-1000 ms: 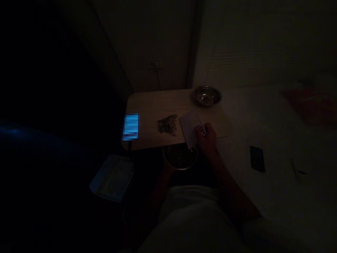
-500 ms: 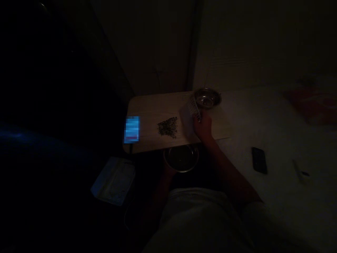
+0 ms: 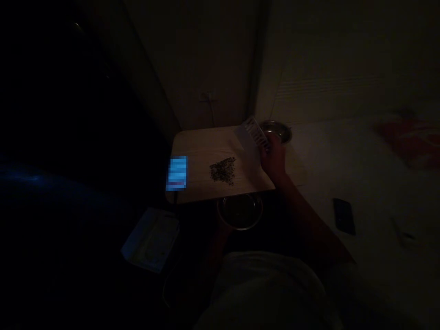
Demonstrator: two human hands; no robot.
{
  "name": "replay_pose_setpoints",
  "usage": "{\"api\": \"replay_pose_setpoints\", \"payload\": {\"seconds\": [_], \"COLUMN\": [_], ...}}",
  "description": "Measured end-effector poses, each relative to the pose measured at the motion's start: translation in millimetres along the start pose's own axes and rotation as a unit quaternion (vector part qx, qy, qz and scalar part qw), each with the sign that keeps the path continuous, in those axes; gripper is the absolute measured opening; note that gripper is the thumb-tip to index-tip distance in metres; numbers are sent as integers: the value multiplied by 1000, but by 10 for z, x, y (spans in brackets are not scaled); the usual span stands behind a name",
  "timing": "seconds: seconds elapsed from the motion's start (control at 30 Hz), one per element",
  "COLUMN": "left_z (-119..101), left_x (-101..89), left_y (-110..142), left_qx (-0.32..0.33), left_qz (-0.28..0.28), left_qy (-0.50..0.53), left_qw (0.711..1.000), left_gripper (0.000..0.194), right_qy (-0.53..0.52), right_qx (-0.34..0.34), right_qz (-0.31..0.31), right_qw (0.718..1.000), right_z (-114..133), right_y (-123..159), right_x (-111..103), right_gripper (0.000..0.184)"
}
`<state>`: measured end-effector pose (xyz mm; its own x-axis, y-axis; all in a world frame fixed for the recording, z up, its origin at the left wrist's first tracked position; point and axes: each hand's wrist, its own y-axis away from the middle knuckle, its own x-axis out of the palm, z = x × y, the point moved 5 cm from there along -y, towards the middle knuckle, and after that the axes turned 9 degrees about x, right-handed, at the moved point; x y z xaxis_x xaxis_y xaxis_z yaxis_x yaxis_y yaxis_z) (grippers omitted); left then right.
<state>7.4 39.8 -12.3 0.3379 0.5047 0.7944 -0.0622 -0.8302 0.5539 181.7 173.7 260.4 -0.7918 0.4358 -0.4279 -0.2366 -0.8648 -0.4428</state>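
Dim light covers the scene. My right hand [image 3: 273, 158] grips a pale flat card [image 3: 248, 136] with slots or stripes along one edge, raised over the wooden table [image 3: 192, 142]. To its left on the tabletop lies a loose heap of small dark grains or seeds [image 3: 223, 170]. My left hand [image 3: 225, 227], mostly in shadow, holds a metal bowl [image 3: 240, 228] by its left side, just below the table's near edge. Another metal bowl [image 3: 285, 130] stands at the table's back right, partly hidden behind my right hand.
A lit phone screen [image 3: 177, 173], blurred out, is at the table's left end. Below it on the left is a pale box or packet [image 3: 151, 240]. To the right, a dark phone [image 3: 343, 216] lies on a white bed-like surface [image 3: 319, 165], with a red cloth or bag [image 3: 412, 140] farther back.
My right hand has lifted the card from beside the grains, back toward the far bowl. The heap looks about the same, and the lower bowl stays in my left hand.
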Motion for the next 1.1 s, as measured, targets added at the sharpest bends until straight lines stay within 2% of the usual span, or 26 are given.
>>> {"api": "replay_pose_setpoints", "payload": {"seconds": [0.1, 0.2, 0.3, 0.4, 0.5, 0.7, 0.93, 1.1], "left_z": [5, 15, 9, 18, 0, -19, -29, -67], "left_x": [49, 52, 4, -10, 4, 5, -5, 21], "left_y": [19, 22, 8, 1, 10, 11, -9, 41], "left_qx": [-3, -1, 17, 12, 23, 24, 32, 56], "left_qz": [-10, -25, -44, -37, -37, -40, -21, -42], "left_qy": [11, 17, 21, 19, 11, -4, -5, -3], "left_qw": [1000, 1000, 999, 999, 999, 999, 999, 998], "left_gripper": [53, 51, 48, 49, 51, 47, 44, 36], "right_qy": [37, 48, 49, 46, 63, 84, 92, 73], "right_qx": [6, 7, 20, 48, 50, 103, 93, 71], "right_qz": [20, 33, 72, 118, 118, 107, 146, 182], "right_qw": [999, 998, 996, 991, 990, 985, 980, 978], "right_z": [-113, -190, -214, -216, -212, -397, -451, -388], "right_y": [-182, -330, -443, -522, -579, -625, -581, -502], "right_x": [13, 115, 305, 513, 647, 802, 912, 924], "right_gripper": [21, 23, 24, 29, 29, 29, 27, 25]}}
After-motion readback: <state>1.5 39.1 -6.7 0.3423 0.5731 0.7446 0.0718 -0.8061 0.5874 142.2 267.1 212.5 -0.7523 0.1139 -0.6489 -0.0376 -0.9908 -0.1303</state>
